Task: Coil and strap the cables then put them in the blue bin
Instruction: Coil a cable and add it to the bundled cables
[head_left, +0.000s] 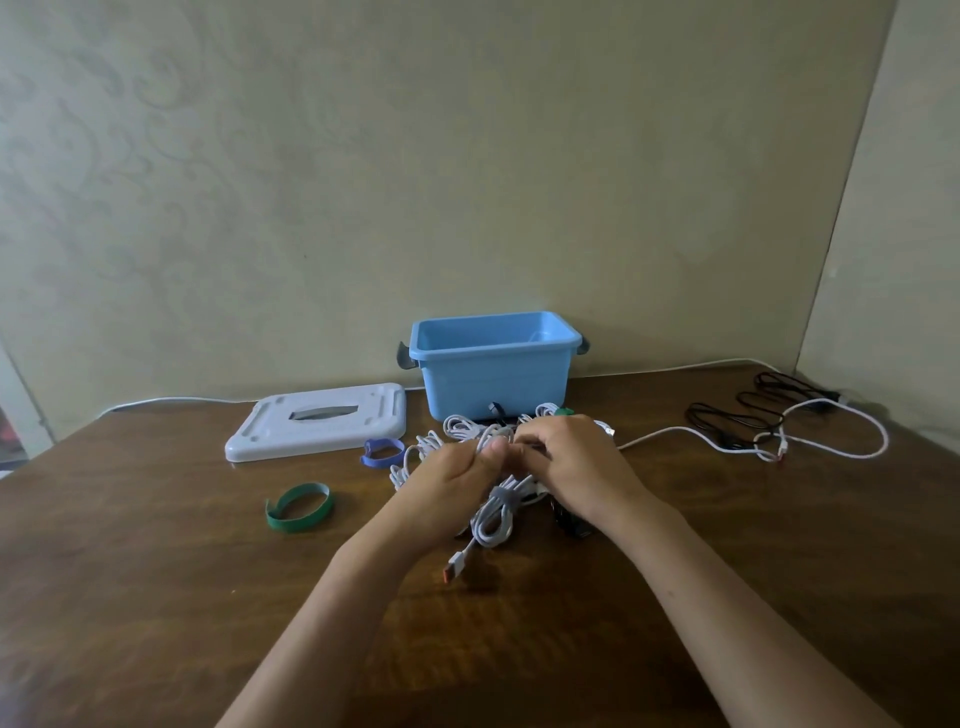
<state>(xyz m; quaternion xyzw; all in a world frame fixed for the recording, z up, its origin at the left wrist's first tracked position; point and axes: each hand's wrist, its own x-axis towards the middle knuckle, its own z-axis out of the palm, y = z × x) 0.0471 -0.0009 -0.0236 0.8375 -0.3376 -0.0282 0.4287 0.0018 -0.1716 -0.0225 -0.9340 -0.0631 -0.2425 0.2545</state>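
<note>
White cable bundle (496, 512) sits between my hands on the bench (156, 597), just in front of the blue bin (493, 374). A grey strap (505, 497) wraps its middle, and a flat plug with an orange tip (453, 566) trails from its near end toward me. My left hand (452, 486) curls its fingers round the white loops from the left, the thumb meeting the fingertips at the top of the coil. My right hand (569, 467) pinches the same loops from the right, knuckles up, so the two hands touch over the bundle. More white coils (462, 428) lie behind my fingers, close to the bin's front wall, and a bit of green strap (563, 411) shows just above my right hand. Something black (571, 525) lies under my right wrist; I cannot tell what it is.

The bin stands open against the wall. Its pale grey lid (317, 421) lies flat to the left of it. A blue strap (383, 452) curls just in front of the lid's near right corner, and a green strap loop (298, 508) lies nearer to me, to the left of my left hand. To the right, a loose white cable (831, 431) runs out from the pile and loops across the bench, crossing a black cable (737, 418) that lies uncoiled near the far right corner.
</note>
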